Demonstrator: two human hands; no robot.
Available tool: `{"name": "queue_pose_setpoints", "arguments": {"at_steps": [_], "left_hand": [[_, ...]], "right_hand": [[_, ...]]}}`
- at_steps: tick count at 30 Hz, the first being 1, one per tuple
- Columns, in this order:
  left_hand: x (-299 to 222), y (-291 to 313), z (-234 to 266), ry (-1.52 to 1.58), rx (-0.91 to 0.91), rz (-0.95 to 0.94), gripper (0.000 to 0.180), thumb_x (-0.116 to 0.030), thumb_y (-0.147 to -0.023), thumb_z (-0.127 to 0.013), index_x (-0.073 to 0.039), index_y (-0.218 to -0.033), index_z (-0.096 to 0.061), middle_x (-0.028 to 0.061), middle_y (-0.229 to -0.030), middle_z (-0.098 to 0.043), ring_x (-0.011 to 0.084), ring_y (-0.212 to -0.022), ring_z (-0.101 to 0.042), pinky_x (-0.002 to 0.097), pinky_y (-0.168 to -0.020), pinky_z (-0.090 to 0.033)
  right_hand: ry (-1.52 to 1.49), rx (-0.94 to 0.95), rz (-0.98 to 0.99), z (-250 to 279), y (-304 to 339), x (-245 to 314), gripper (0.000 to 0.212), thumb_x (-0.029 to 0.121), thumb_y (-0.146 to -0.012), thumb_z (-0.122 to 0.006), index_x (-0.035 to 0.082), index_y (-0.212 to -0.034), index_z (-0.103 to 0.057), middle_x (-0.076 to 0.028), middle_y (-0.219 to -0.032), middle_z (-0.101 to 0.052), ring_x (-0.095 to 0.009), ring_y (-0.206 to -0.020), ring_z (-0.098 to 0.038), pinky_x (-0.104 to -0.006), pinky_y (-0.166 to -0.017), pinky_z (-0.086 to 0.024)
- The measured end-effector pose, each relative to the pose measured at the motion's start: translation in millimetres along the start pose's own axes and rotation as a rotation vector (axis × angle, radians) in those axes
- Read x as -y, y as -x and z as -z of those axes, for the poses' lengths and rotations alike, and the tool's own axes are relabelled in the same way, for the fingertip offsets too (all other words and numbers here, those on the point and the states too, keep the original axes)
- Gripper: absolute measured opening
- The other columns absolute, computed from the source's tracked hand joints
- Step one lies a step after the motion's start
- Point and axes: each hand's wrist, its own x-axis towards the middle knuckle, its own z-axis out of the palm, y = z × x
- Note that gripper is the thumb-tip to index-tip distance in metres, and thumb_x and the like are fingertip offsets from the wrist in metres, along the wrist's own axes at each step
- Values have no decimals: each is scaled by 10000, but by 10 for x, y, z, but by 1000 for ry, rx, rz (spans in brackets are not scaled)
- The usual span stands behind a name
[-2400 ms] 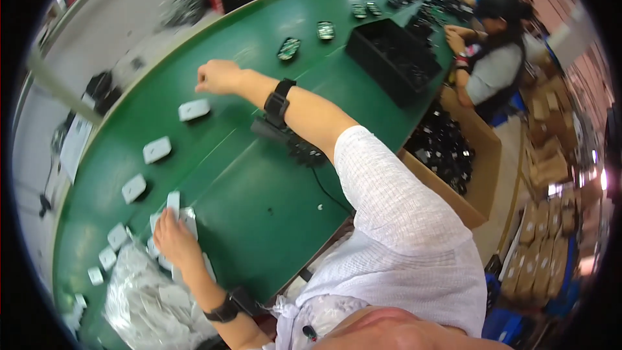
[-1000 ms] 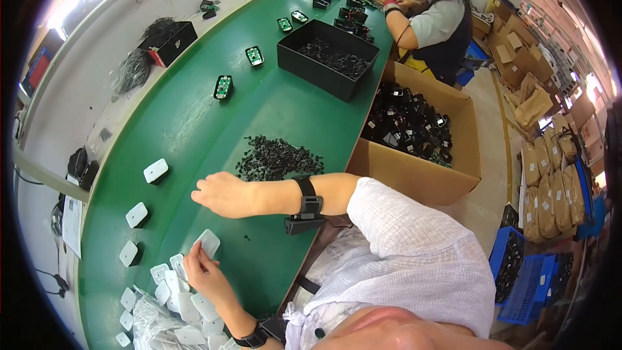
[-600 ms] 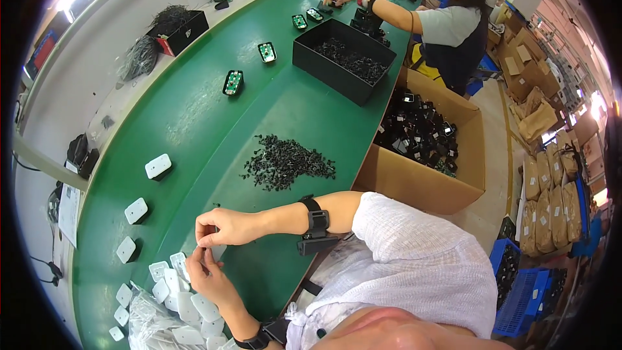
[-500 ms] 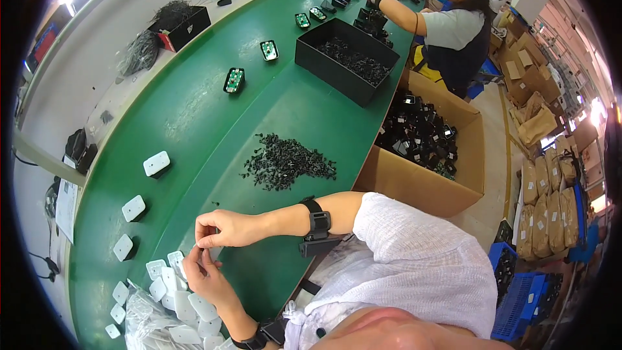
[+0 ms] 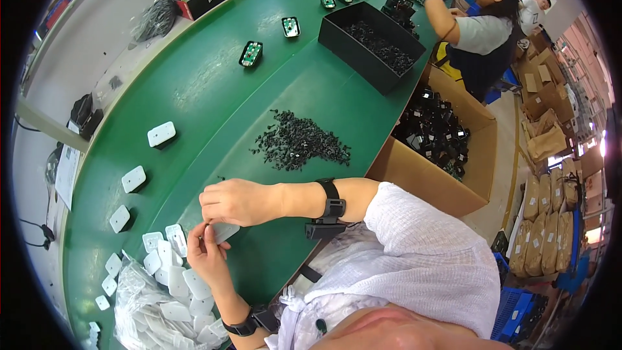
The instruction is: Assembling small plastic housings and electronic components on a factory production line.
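Note:
My left hand [image 5: 210,256] pinches a white plastic cover [image 5: 224,230], which shows partly between my two hands. My right hand [image 5: 236,201] is closed right above it, its fingertips bent down at the cover's edge; whatever they hold is hidden. Beside my left hand lies a heap of white covers [image 5: 177,282], partly spilling from a clear plastic bag [image 5: 133,298]. Beyond my right hand, small black rubber-like parts [image 5: 301,142] form a loose pile on the green table.
White-topped black housings [image 5: 161,133] stand in a row on the green belt [image 5: 188,100]. Farther along are open housings with green circuit boards [image 5: 251,54]. A black bin [image 5: 369,45] holds small black parts; a cardboard box [image 5: 447,142] stands at right. A co-worker [image 5: 479,32] works beyond.
The white cover now shows between my hands, and my right hand has turned down over it. The view has shifted slightly. Housings on the belt have moved a little; the co-worker's arm has moved.

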Motion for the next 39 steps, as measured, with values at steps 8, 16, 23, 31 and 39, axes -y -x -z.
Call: {"name": "queue_pose_setpoints", "arguments": {"at_steps": [8, 16, 23, 31, 39], "left_hand": [[-107, -32, -45, 197, 15, -10, 469, 44, -937, -465, 9, -1394, -365, 97, -967, -611, 135, -759, -632, 251, -704, -524], [26, -27, 4, 384, -42, 75, 123, -5, -939, -532, 60, -1041, -554, 120, -937, -664, 164, -827, -668, 261, -767, -525], [51, 10, -46, 441, -34, 24, 107, -8, -939, -537, 56, -1021, -562, 90, -982, -607, 163, -852, -666, 259, -769, -525], [82, -29, -11, 307, -68, -165, 72, -18, -917, -585, 52, -932, -574, 63, -954, -549, 129, -772, -632, 241, -691, -517], [-21, -13, 41, 452, 1, -52, 101, -75, -935, -592, 22, -953, -569, 49, -902, -578, 113, -743, -615, 230, -640, -503]], "right_hand": [[-146, -124, -340, 85, -93, 100, 104, 147, -828, -667, 63, -817, -608, -77, -759, -554, -233, -622, -570, -336, -540, -448], [-234, -48, -452, 4, -118, 150, 108, 61, -828, -693, 13, -826, -596, -48, -776, -559, -102, -613, -530, -248, -537, -427], [-89, -70, -360, -106, -85, 178, 105, 47, -830, -684, 18, -806, -586, -27, -728, -545, -90, -558, -490, -236, -497, -395], [-286, -65, -531, -196, -43, 225, 118, 73, -850, -682, 26, -830, -575, -9, -711, -543, -71, -542, -461, -232, -484, -373], [-148, -130, -401, 93, -200, 217, 224, 128, -808, -736, 41, -958, -595, -23, -880, -513, -119, -733, -434, -232, -661, -381]]}}
